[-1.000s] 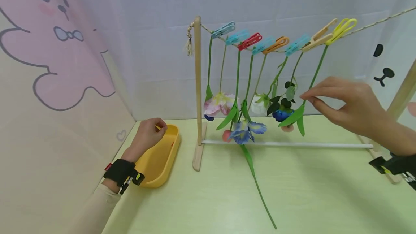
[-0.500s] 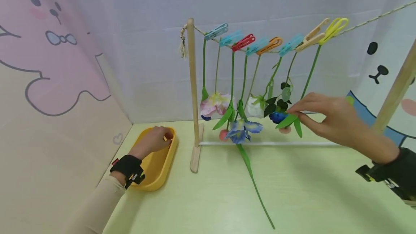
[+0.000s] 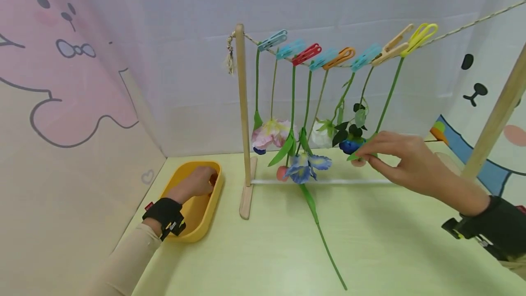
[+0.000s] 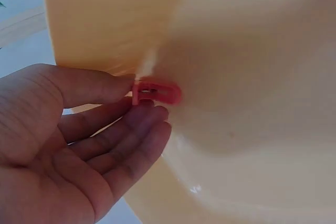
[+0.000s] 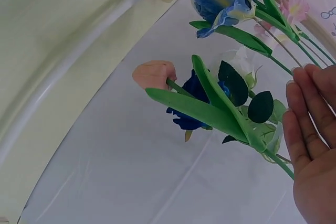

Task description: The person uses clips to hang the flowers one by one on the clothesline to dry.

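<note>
My left hand [image 3: 198, 181] reaches inside the yellow tray [image 3: 211, 211] and pinches a small red clothespin [image 4: 167, 94] between thumb and fingers, close to the tray's wall. On the right, my right hand [image 3: 396, 155] is at the lower part of a tulip hanging head down from a yellow clothespin [image 3: 420, 40]. In the right wrist view its fingers lie straight next to the green stem [image 5: 281, 164], just past the long leaves [image 5: 202, 112] and the peach bloom [image 5: 152, 73]. The thumb is out of that view.
A wooden post [image 3: 243, 104] carries a rope where several clothespins hold flowers upside down, including a blue iris [image 3: 303, 168] and a pink bloom [image 3: 271, 134]. A white bar [image 3: 349, 182] runs low across the stand. One green stem [image 3: 328, 248] lies on the table.
My left hand has gone down into the tray and now pinches the red clothespin. The right hand has slid down and left along the tulip's stem to its leaves.
</note>
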Tool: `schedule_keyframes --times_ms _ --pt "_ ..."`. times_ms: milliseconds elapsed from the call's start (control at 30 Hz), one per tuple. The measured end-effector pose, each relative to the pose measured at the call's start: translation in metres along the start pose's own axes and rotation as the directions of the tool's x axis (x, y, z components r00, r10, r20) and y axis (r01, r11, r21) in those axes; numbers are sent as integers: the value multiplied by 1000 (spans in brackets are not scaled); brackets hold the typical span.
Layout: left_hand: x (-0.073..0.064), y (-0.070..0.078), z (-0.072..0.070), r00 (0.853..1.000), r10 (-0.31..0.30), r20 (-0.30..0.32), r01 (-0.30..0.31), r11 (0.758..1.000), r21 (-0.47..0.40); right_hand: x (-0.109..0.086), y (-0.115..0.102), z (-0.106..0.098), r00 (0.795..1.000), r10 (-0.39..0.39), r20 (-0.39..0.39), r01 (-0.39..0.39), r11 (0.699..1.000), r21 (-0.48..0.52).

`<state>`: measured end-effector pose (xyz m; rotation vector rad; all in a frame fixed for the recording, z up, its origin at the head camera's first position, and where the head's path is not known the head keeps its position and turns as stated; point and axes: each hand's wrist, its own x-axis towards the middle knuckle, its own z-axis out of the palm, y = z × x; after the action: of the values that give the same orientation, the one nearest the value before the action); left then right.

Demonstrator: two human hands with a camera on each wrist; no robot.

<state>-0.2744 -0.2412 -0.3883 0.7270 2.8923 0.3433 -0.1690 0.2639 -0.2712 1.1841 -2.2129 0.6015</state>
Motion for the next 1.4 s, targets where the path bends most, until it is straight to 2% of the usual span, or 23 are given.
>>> schedule_keyframes --times_ms 200,300,533,633,700,800,867,933,1033,1167,1267,1400 --pt "-2 3 -3 997 -53 55 52 998 20 -2 -1 6 1000 -2 0 2 1000 14" --pt "-2 3 -2 995 -60 78 57 998 40 -4 -1 9 1000 15 3 -15 1000 23" --pt "-1 3 -1 985 -103 138 97 994 54 -9 -2 17 999 38 23 -38 999 -7" --pt "-1 2 -4 980 -125 154 120 992 39 -11 -3 18 998 48 30 -48 999 -10" --pt "-5 3 -8 983 -115 144 113 993 22 -12 -3 19 998 56 36 -56 998 -5" --pt "-11 2 -16 992 -90 90 91 996 -12 -13 -4 21 998 52 42 -52 999 -1" --pt "-16 1 -23 999 -45 17 46 999 -9 -12 -4 22 998 51 45 -52 999 6" --pt "-19 0 -29 998 -21 -56 21 1000 -3 -12 -5 22 997 53 49 -54 998 10" --pt "-24 6 -40 984 15 -180 -15 1000 -2 -11 -6 22 998 51 49 -52 999 15" --pt "-30 29 -53 948 26 -317 -47 997 -58 -10 -8 23 998 44 46 -45 999 10" --pt "-34 51 -58 929 36 -369 -81 991 -107 -9 -11 24 998 40 40 -40 999 9" --pt "-38 79 -57 921 59 -384 -137 975 -177 -5 -16 30 1000 7 6 -7 999 40"
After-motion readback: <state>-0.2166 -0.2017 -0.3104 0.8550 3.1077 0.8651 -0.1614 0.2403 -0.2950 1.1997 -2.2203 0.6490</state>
